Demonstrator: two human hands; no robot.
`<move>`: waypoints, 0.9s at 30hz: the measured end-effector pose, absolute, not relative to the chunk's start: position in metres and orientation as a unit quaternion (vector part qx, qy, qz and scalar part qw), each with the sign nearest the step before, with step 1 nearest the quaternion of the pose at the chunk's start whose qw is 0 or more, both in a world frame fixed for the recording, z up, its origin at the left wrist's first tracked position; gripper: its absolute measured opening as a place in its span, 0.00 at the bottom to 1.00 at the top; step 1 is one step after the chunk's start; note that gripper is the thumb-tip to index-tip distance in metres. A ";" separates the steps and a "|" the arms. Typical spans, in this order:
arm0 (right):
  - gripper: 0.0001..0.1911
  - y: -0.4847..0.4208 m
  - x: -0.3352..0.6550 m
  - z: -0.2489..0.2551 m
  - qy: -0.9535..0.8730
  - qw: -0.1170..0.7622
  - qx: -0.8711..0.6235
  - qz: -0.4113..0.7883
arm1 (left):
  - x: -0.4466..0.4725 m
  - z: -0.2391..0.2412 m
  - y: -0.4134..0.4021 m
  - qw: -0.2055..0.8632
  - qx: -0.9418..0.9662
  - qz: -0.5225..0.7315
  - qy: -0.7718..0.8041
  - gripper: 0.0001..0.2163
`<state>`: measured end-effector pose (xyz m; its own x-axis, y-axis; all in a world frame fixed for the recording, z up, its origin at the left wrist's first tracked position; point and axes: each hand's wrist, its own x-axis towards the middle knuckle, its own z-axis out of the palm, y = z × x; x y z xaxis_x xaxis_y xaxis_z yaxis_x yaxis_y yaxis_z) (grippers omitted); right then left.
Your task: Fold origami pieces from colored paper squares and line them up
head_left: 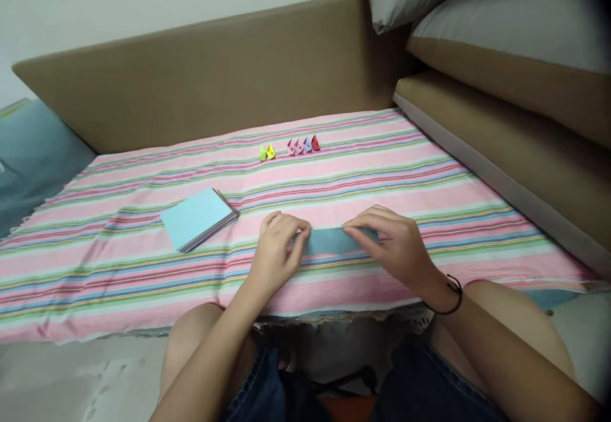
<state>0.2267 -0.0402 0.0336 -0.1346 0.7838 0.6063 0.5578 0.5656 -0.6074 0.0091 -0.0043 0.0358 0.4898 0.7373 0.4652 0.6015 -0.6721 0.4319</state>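
Note:
A strip of blue paper (327,242), apparently folded lengthwise, is held level just over the striped cloth. My left hand (280,244) pinches its left end between thumb and fingers. Along its top edge toward the right, my right hand (389,237) grips it with thumb and forefinger, and a bit of paper shows beyond those fingers. Left of my hands lies a stack of coloured paper (198,218) with a light blue sheet on top. Farther back stand small folded paper pieces: a yellow-green pair (267,152) and a row of pink, purple and red ones (303,146).
The striped cloth (143,275) covers the surface, its front edge near my knees. Behind it rises a brown backrest (229,78). Thick cushions (515,116) are piled at the right, and a blue cushion (38,161) rests at the far left.

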 end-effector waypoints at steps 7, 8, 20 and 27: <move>0.09 -0.023 0.245 0.033 -0.648 0.486 -0.516 0.279 | -0.018 0.037 0.022 0.114 0.769 0.414 0.473 0.07; 0.10 -0.022 0.244 0.033 -0.649 0.482 -0.514 0.287 | -0.016 0.039 0.020 0.126 0.764 0.424 0.470 0.08; 0.12 -0.027 0.228 0.039 -0.634 0.522 -0.499 0.277 | 0.012 0.046 -0.009 0.341 0.719 0.434 0.423 0.12; 0.09 -0.029 0.215 0.052 -0.611 0.580 -0.464 0.273 | 0.020 0.052 -0.010 0.290 0.658 0.548 0.426 0.09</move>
<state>0.2147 -0.0286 0.0522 0.1050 0.8845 0.4546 0.2497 0.4191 -0.8730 0.0195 -0.0097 0.0522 0.0353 0.8793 0.4749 0.2432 -0.4685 0.8493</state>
